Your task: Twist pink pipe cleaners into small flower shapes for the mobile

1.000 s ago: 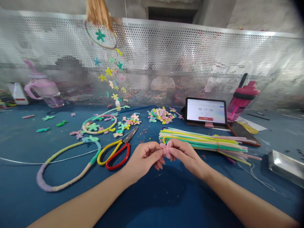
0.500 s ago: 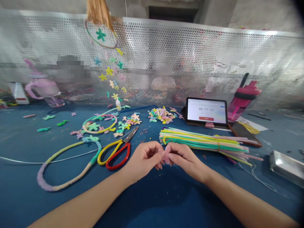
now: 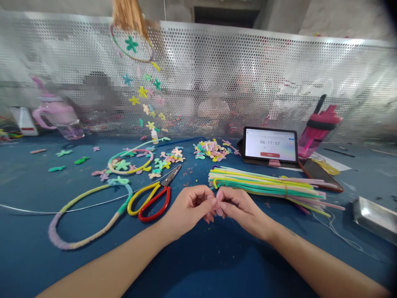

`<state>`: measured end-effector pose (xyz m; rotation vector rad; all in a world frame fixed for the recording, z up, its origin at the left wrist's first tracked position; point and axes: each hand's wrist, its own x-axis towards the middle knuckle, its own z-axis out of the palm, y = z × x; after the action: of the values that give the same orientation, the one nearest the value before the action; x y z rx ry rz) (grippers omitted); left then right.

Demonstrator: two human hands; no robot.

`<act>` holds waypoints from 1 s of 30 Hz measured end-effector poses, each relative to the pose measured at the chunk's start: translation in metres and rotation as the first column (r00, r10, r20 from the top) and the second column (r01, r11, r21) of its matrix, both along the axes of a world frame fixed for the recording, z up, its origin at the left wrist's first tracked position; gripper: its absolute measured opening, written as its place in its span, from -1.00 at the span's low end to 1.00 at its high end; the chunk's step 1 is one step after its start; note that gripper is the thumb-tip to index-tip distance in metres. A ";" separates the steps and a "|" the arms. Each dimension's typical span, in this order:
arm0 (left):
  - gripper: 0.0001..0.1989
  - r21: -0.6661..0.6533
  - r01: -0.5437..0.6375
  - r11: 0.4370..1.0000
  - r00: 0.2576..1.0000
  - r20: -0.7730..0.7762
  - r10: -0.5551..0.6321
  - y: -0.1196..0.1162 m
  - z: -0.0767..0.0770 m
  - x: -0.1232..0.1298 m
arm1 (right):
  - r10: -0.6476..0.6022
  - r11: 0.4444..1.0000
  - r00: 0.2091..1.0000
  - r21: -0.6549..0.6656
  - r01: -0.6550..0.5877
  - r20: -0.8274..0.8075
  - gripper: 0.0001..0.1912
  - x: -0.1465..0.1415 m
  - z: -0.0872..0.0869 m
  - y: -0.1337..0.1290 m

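Note:
My left hand (image 3: 196, 203) and my right hand (image 3: 237, 207) meet in the middle, thumbs and fingers pinched on a small pink pipe-cleaner piece (image 3: 218, 210), mostly hidden by the fingertips. Left of my left hand lie scissors (image 3: 155, 198) with one yellow and one red handle, blades pointing away. Behind my right hand rests a banded bundle of pastel pipe cleaners (image 3: 257, 182). A ring wrapped in coloured pipe cleaner (image 3: 93, 238) lies at the left, and a second ring (image 3: 145, 167) sits farther back among flower shapes.
Small pipe-cleaner flowers (image 3: 214, 150) are heaped at the back. A phone showing a timer (image 3: 269, 145) stands by a pink bottle (image 3: 319, 128). A metal box (image 3: 375, 219) lies at the right. A flower mobile (image 3: 142, 92) hangs before the perforated screen (image 3: 235, 74).
Both hands stay almost in place, still pinching the pink piece, with only slight finger movement. The things on the table have not moved.

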<state>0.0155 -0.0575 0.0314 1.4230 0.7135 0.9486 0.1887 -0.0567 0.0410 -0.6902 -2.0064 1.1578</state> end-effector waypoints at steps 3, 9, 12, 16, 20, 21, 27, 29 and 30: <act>-0.77 -0.009 0.003 1.000 1.000 0.013 -0.003 0.000 0.001 0.001 | -0.005 1.000 1.000 0.003 0.005 0.007 -0.82 0.000 -0.001 0.000; -0.76 -0.032 0.021 0.999 0.999 0.033 -0.020 -0.001 0.001 0.001 | -0.020 1.000 1.000 0.002 0.020 -0.017 -0.82 -0.001 -0.002 -0.001; -0.76 -0.035 0.029 0.999 0.999 0.046 -0.027 -0.002 0.001 0.001 | -0.013 0.999 0.999 -0.031 0.011 -0.052 -0.82 -0.003 -0.003 -0.002; -0.76 -0.041 0.031 0.999 0.998 0.055 -0.028 -0.002 0.002 0.001 | -0.016 0.998 0.997 -0.055 0.012 -0.070 -0.82 -0.004 -0.005 -0.002; -0.76 -0.037 0.039 0.999 0.998 0.046 -0.037 -0.001 0.002 0.000 | -0.029 0.996 0.998 -0.088 0.025 -0.047 -0.84 -0.003 -0.008 -0.001; -0.76 -0.035 0.042 0.999 0.998 0.044 -0.040 -0.001 0.002 0.000 | -0.027 0.995 0.999 -0.098 0.023 -0.046 -0.85 -0.003 -0.009 0.000; -0.76 -0.035 0.048 0.998 0.998 0.033 -0.047 -0.002 0.002 0.001 | 0.011 0.979 0.995 -0.199 -0.032 -0.103 -0.87 -0.002 -0.013 0.003; -0.76 -0.040 0.051 0.998 0.998 0.036 -0.050 -0.002 0.002 0.001 | 0.024 0.970 0.991 -0.237 -0.055 -0.132 -0.89 -0.002 -0.013 0.003; -0.76 -0.043 0.053 0.998 0.998 0.040 -0.052 -0.002 0.002 0.001 | 0.028 0.966 0.990 -0.251 -0.063 -0.141 -0.90 -0.002 -0.013 0.004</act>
<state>0.0163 -0.0591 0.0335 1.3751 0.6614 0.9119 0.1872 -0.0531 0.0283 -0.6732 -1.7849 1.4684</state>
